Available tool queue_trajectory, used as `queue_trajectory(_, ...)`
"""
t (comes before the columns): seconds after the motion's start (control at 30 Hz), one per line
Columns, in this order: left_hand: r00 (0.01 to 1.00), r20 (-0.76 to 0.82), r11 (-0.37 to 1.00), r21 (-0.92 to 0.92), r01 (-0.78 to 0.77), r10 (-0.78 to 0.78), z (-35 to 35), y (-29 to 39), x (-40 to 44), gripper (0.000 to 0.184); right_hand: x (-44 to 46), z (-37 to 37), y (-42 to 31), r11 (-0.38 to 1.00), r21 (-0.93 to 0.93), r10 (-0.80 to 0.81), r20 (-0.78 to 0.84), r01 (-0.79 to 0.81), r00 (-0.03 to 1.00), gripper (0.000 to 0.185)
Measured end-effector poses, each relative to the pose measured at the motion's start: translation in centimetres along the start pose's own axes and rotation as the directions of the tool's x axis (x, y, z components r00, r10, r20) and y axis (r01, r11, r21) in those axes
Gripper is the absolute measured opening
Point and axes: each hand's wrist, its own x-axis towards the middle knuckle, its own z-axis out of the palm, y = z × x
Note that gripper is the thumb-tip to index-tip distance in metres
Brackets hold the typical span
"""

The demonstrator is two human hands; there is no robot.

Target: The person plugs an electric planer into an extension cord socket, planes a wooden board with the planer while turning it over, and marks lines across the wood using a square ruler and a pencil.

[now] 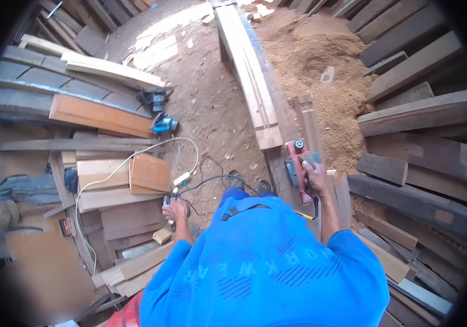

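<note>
A woodworking shop, and a dusty one — boards [102,111] are piled and leaned along both sides; a broad heap of sawdust [312,54] covers part of the earth-coloured floor [201,98] beside a narrow desk [283,109], which carries a long pale beam [247,71]; carpentry gear shows too — a red power tool [299,174], a teal power tool [164,124] and a pale cable [178,138].

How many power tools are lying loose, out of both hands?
2: a teal tool by the end of the long orange-brown board, and a dark tool just beyond it. More could be hidden among the stacked timber.
</note>
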Motion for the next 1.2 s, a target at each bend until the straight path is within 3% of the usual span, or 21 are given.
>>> queue_trajectory(0.03, 0.995, -0.012, 0.994, -0.058, 0.093, -0.094, -1.1, 0.9, -1.0, 0.037, 0.3, 0.3, 1.8, 1.0, -0.019, -0.024, 0.014, 0.024, 1.0, 0.035)
queue_trajectory(0.1, 0.968, -0.005, 0.951, -0.188, 0.247, -0.252, -0.9, -0.1, -0.2, 0.037, -0.7, 1.2, 2.9, 0.983, 0.181, 0.02, 0.09, -0.036, 0.996, 0.031)
queue_trajectory(0.17, 0.954, 0.114, 0.749, -0.597, 0.289, -0.277, 2.1, -1.2, 2.4, 0.029, -1.4, 1.5, 3.2, 0.95, 0.3, 0.054, 0.127, -0.09, 0.99, 0.026)
queue_trajectory(0.2, 0.958, 0.188, 0.463, -0.844, 0.27, -0.216, 3.2, -1.7, 3.5, 0.022, -1.6, 1.6, 3.8, 0.946, 0.303, 0.079, 0.142, -0.119, 0.987, 0.026)
queue_trajectory(0.23, 0.966, 0.224, 0.102, -0.966, 0.238, -0.127, 4.0, -1.9, 4.6, 0.015, -1.6, 1.6, 4.5, 0.941, 0.307, 0.1, 0.153, -0.143, 0.983, 0.026)
queue_trajectory(0.27, 0.978, 0.209, -0.075, -0.975, 0.207, -0.024, 4.0, -2.0, 6.1, 0.009, -1.4, 1.7, 4.7, 0.936, 0.31, 0.119, 0.161, -0.165, 0.98, 0.026)
queue_trajectory(0.33, 0.965, 0.26, -0.475, -0.852, 0.221, -0.018, -1.6, 1.3, 6.3, 0.015, -1.3, 1.7, 4.5, 0.931, 0.313, 0.128, 0.194, -0.185, 0.973, 0.028)
queue_trajectory(0.43, 0.939, 0.344, -0.849, -0.497, 0.177, -0.006, -6.9, 2.7, 12.3, 0.023, -0.6, 1.1, 4.2, 0.937, 0.29, 0.122, 0.246, -0.193, 0.962, 0.029)
queue_trajectory(0.57, 0.949, 0.063, -0.711, -0.648, 0.273, 0.307, -20.7, 11.1, 12.0, 0.031, -0.1, 1.4, 5.1, 0.953, 0.245, 0.122, 0.228, -0.178, 0.966, 0.029)
queue_trajectory(0.6, 0.804, -0.192, -0.712, -0.607, 0.353, 0.563, -25.6, 13.8, 8.3, 0.04, 0.0, 1.5, 5.3, 0.957, 0.238, 0.118, 0.204, -0.167, 0.972, 0.029)
queue_trajectory(0.67, 0.506, -0.539, -0.706, -0.672, 0.225, 0.674, -35.5, 17.5, -5.8, 0.045, 0.1, 1.5, 5.6, 0.958, 0.227, 0.128, 0.205, -0.175, 0.97, 0.029)
queue_trajectory(0.77, 0.262, -0.625, -0.614, -0.778, -0.134, 0.735, -33.2, 19.6, -15.7, 0.056, -0.1, 1.4, 6.0, 0.964, 0.223, 0.109, 0.18, -0.149, 0.978, 0.03)
queue_trajectory(0.83, 0.301, -0.3, -0.241, -0.946, -0.216, 0.905, -23.1, 22.6, -14.0, 0.056, -0.4, 1.9, 5.6, 0.961, 0.247, 0.085, 0.149, -0.121, 0.985, 0.03)
queue_trajectory(0.87, 0.487, -0.184, 0.037, -0.912, -0.409, 0.854, -14.5, 23.4, -12.5, 0.042, -0.7, 2.1, 5.3, 0.958, 0.265, 0.076, 0.13, -0.109, 0.989, 0.031)
queue_trajectory(0.9, 0.403, 0.056, 0.298, -0.767, -0.569, 0.914, -1.2, 20.2, -7.9, 0.034, -1.2, 2.0, 5.2, 0.955, 0.281, 0.07, 0.109, -0.098, 0.992, 0.032)
queue_trajectory(0.93, 0.292, 0.291, 0.406, -0.509, -0.759, 0.911, 11.5, 17.2, -3.6, 0.028, -1.6, 1.6, 5.5, 0.96, 0.263, 0.058, 0.13, -0.091, 0.99, 0.034)
queue_trajectory(1.0, 0.326, 0.519, 0.608, -0.594, -0.526, 0.79, 16.3, 10.0, -4.4, 0.024, -1.5, 1.2, 5.9, 0.97, 0.236, 0.031, 0.143, -0.065, 0.989, 0.04)
queue_trajectory(1.03, 0.4, 0.564, 0.685, -0.665, -0.299, 0.722, 12.4, 10.6, -4.6, 0.025, -2.3, 1.2, 4.7, 0.968, 0.247, 0.008, 0.121, -0.038, 0.993, 0.042)
queue_trajectory(1.1, 0.453, 0.556, 0.586, -0.805, 0.087, 0.697, 5.2, 10.4, -5.2, 0.023, -2.6, 0.9, 5.8, 0.958, 0.263, 0.075, 0.15, -0.113, 0.986, 0.041)
queue_trajectory(1.13, 0.465, 0.452, 0.413, -0.891, 0.191, 0.761, 3.3, 12.0, -3.9, 0.021, -1.8, 1.0, 6.1, 0.952, 0.275, 0.092, 0.165, -0.135, 0.982, 0.04)
queue_trajectory(1.2, 0.56, 0.133, -0.166, -0.877, 0.451, 0.818, -4.9, 15.1, -5.7, 0.017, -1.1, 1.2, 6.1, 0.96, 0.242, 0.1, 0.16, -0.137, 0.982, 0.038)
